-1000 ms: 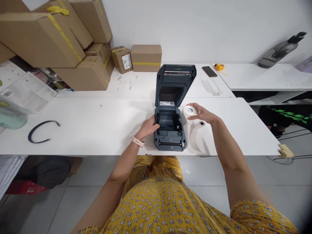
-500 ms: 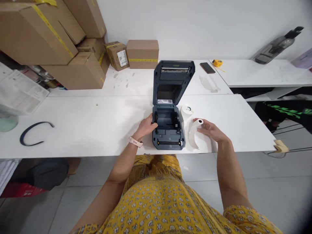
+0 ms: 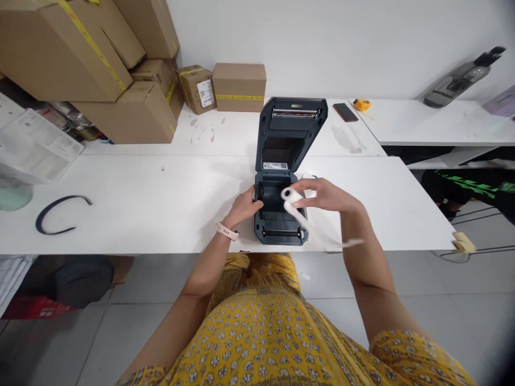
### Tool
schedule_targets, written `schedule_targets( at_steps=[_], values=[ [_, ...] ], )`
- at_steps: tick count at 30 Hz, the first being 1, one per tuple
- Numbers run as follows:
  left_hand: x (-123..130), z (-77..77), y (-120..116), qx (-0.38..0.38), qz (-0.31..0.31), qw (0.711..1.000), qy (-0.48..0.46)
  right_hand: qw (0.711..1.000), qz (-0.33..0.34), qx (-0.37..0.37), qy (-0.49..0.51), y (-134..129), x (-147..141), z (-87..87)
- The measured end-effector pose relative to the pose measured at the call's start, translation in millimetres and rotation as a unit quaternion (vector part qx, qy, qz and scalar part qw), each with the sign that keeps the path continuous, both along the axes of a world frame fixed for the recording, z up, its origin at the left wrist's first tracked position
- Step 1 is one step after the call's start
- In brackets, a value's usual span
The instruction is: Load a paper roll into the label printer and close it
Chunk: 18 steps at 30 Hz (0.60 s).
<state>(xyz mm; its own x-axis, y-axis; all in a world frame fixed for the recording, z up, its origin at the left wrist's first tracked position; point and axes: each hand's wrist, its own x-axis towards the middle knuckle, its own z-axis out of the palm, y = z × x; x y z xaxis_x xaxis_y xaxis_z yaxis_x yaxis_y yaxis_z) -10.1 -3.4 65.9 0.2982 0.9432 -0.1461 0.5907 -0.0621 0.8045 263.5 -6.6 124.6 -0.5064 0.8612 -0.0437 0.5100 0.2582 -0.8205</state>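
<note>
A dark grey label printer stands on the white table with its lid raised. My left hand grips the left side wall of the printer, thumb over the rim. My right hand pinches a small white paper roll over the right part of the open compartment. From the roll a loose paper strip trails down to the right, blurred by motion. Another white roll is mostly hidden behind my right hand.
Cardboard boxes are stacked at the back left, with a smaller box behind the printer. A black headband lies at the left. A phone, an orange tape measure and a bottle are at the back right.
My right hand has lifted the small paper roll from the table right of the printer and carried it left over the compartment, trailing its strip. My left hand stays on the printer's side.
</note>
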Motion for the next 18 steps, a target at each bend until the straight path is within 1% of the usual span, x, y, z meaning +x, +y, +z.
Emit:
schedule_targets(
  at_steps=[1, 2, 4, 6, 8, 10, 12, 15, 18],
  values=[
    [0, -0.3, 0, 0.0, 0.003, 1.0, -0.006, 0.997, 0.025, 0.013, -0.07, 11, -15, 2.2],
    [0, -0.9, -1, 0.0, 0.005, 1.0, -0.014, 0.986, 0.044, 0.041, -0.153, 21, -29, 1.5],
    [0, -3.6, -2, 0.0, 0.012, 0.999, -0.032, 0.947, 0.076, 0.097, -0.296, 34, -51, -6.2],
    [0, -8.6, -2, -0.006, 0.023, 0.998, -0.053, 0.912, 0.097, 0.14, -0.373, 39, -63, -16.5],
    [0, -15.1, -3, -0.015, 0.036, 0.996, -0.082, 0.903, 0.107, 0.153, -0.387, 39, -66, -24.5],
    [1, -21.2, -4, -0.026, 0.051, 0.993, -0.107, 0.903, 0.109, 0.157, -0.384, 38, -64, -28.8],
    [1, -24.9, -6, -0.035, 0.065, 0.992, -0.105, 0.906, 0.105, 0.163, -0.377, 38, -60, -31.0],
    [2, -23.8, -9, -0.043, 0.077, 0.993, -0.076, 0.911, 0.098, 0.178, -0.358, 41, -55, -34.9],
    [3, -17.6, -13, -0.028, 0.077, 0.996, -0.043, 0.916, 0.098, 0.207, -0.33, 45, -52, -40.4]
  ],
)
